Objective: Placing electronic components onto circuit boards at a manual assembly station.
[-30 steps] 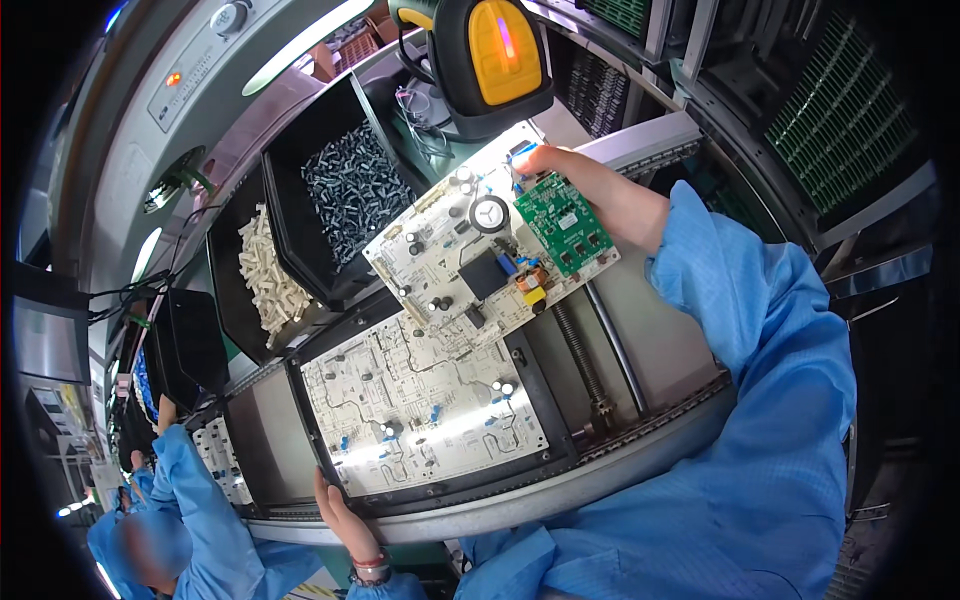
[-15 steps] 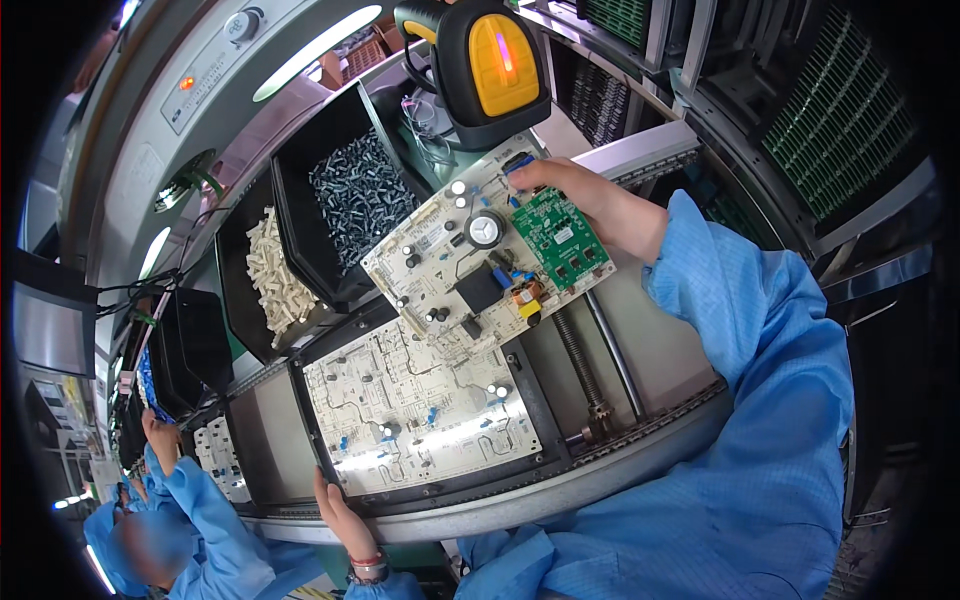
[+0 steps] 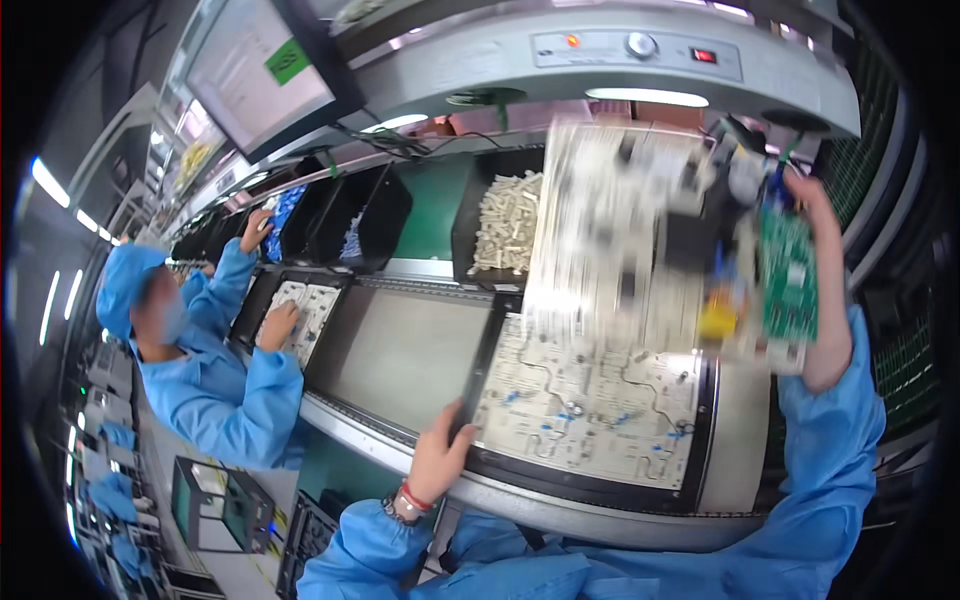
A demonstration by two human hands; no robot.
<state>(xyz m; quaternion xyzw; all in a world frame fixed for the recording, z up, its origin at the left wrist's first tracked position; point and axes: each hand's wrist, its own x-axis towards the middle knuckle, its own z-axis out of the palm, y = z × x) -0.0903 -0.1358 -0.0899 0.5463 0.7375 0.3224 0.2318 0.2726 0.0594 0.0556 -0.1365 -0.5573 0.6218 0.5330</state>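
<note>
Beyond the black frame (image 3: 575,484), where it sits on the conveyor (image 3: 372,448), runs a pale machine housing (image 3: 460,85) with a knob (image 3: 641,44) and a lit orange lamp (image 3: 573,41); a monitor (image 3: 250,80) stands past the frame, well off to its left. Just past the frame's far left corner stands a black bin (image 3: 464,235), heaped with cream-coloured connectors (image 3: 508,225) lying every which way — its right part is hidden from me. Farther left of the frame, across a green surface (image 3: 433,215), comes a second dark bin (image 3: 390,215) showing only a small pile of bluish pieces (image 3: 352,238); still farther left lie bright blue parts (image 3: 287,212), though I can't make out the walls around them. Inside the frame itself lies a white circuit board (image 3: 590,410), face up, dotted with small blue components. Above the frame's far side, reaching past its right edge, I hold a second board (image 3: 640,250), blurred, with a small green board (image 3: 790,275) at its right end. My right hand (image 3: 818,205) grips it by the upper right corner, beyond the frame's right side. My left hand (image 3: 440,458) is loosely opened, fingers resting against the frame's near left corner — it grasps nothing that I can see. Left of the frame, past a flat grey panel (image 3: 405,340), a co-worker (image 3: 220,370) in blue has one hand near the blue parts and the other on a smaller white board (image 3: 312,310).
</note>
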